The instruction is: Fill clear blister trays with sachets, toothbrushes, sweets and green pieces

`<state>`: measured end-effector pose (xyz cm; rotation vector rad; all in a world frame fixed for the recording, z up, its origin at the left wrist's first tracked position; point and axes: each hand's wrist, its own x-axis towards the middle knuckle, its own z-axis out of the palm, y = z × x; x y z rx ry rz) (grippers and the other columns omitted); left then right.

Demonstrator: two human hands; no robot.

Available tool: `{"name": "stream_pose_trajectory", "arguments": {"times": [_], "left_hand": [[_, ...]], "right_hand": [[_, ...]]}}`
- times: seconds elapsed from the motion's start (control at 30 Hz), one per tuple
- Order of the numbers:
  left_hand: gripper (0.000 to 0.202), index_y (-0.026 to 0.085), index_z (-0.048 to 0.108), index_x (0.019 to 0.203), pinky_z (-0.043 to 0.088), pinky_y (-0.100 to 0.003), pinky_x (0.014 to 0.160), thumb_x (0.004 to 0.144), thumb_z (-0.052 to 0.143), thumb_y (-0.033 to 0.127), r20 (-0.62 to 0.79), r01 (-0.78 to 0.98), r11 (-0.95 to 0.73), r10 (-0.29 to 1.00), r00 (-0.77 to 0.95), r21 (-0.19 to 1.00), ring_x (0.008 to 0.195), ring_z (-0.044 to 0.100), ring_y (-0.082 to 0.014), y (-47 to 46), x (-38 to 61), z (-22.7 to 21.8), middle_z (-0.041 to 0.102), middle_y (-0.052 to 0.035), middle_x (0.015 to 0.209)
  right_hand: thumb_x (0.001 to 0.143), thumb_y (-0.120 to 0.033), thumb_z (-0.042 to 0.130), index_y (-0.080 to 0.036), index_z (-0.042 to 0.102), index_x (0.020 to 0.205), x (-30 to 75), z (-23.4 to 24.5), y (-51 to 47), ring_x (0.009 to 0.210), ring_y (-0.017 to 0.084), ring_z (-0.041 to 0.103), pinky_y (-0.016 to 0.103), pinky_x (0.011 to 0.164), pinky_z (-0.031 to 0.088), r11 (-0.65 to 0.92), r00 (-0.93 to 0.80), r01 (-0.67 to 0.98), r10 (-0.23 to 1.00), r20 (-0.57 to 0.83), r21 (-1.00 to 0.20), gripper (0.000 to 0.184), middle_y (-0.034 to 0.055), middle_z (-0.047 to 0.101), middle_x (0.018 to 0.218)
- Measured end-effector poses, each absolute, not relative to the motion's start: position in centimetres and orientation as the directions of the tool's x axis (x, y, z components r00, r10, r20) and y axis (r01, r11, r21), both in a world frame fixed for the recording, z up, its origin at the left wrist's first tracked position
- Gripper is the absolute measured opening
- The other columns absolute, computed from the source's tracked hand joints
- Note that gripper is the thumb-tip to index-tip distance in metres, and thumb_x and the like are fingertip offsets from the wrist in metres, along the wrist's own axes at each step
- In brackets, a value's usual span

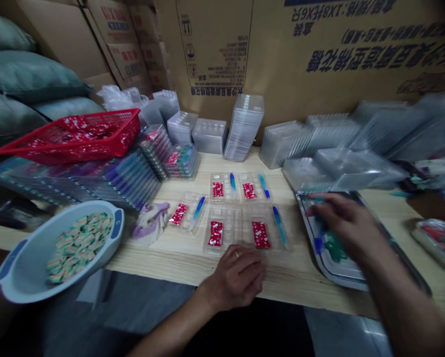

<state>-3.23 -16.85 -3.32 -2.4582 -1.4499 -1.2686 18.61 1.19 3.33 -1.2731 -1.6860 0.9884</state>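
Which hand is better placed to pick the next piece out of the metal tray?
Right, probably: the right hand is over the metal tray; the left hand rests on the table by the blister trays.

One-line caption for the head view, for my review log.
Left hand rests by clear blister trays of red packets and blue pens; blurred right hand reaches into a metal tray.

The large cardboard box (319, 74) bears upside-down blue print: "1X8" and "X6" among Chinese characters too blurred to read. Left of it, smaller cartons (122, 44) carry red and blue print, which is illegible.
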Motion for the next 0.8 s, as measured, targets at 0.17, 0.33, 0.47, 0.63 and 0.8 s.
{"name": "stream_pose_trajectory", "arguments": {"times": [0.17,0.33,0.47,0.63,0.8], "left_hand": [[0.025,0.017,0.066,0.108,0.055,-0.038,0.087,0.087,0.056,0.010,0.692,0.752,-0.519,0.712,0.116,0.407,0.092,0.070,-0.0197,-18.8,-4.9,-2.7,0.076,-0.0092,0.098],[0.025,0.017,0.065,0.109,0.056,-0.038,0.083,0.088,0.055,0.007,0.701,0.824,-0.415,0.713,0.032,0.385,0.091,0.071,-0.0198,-20.1,-8.1,-2.9,0.075,-0.0096,0.097],[0.023,0.017,0.065,0.110,0.055,-0.039,0.088,0.092,0.053,0.009,0.647,0.875,-0.330,0.762,0.024,0.355,0.101,0.070,-0.0218,-20.0,-9.9,-2.8,0.074,-0.0118,0.105],[0.056,0.015,0.045,0.147,0.041,-0.050,0.114,0.098,0.055,0.038,0.367,0.945,-0.240,0.919,0.146,0.223,0.149,0.035,-0.0326,-18.2,-9.6,-2.9,0.043,-0.0184,0.157],[0.075,0.013,0.033,0.155,0.029,-0.055,0.121,0.097,0.048,0.057,0.096,0.956,-0.262,0.963,0.251,0.130,0.155,0.019,-0.0352,-15.3,-8.8,-4.4,0.028,-0.0157,0.165]], "right_hand": [[0.082,-0.041,0.056,-0.016,0.067,0.102,6.8,0.1,-1.1,0.052,0.012,0.054,0.022,0.048,0.040,0.057,-0.434,0.273,0.898,-0.070,-0.960,0.034,0.0013,0.070,0.070],[0.083,-0.018,0.051,-0.014,0.069,0.113,3.3,-2.1,-1.5,0.077,0.019,0.067,0.030,0.075,0.051,0.319,-0.417,0.592,0.907,0.057,-0.741,0.035,0.0077,0.075,0.084],[0.087,-0.014,0.045,-0.011,0.067,0.118,5.2,-2.6,-1.5,0.092,0.023,0.068,0.036,0.087,0.052,0.482,-0.420,0.633,0.871,0.254,-0.606,0.038,0.0138,0.073,0.101],[0.090,-0.011,0.041,-0.011,0.065,0.120,7.8,-2.6,-3.7,0.101,0.025,0.064,0.040,0.092,0.053,0.647,-0.506,0.557,0.761,0.405,-0.521,0.038,0.0141,0.068,0.107],[0.094,-0.013,0.044,-0.013,0.065,0.117,8.8,-4.0,-6.6,0.106,0.026,0.060,0.044,0.093,0.053,0.718,-0.516,0.535,0.695,0.500,-0.446,0.032,0.0149,0.064,0.112]]}}
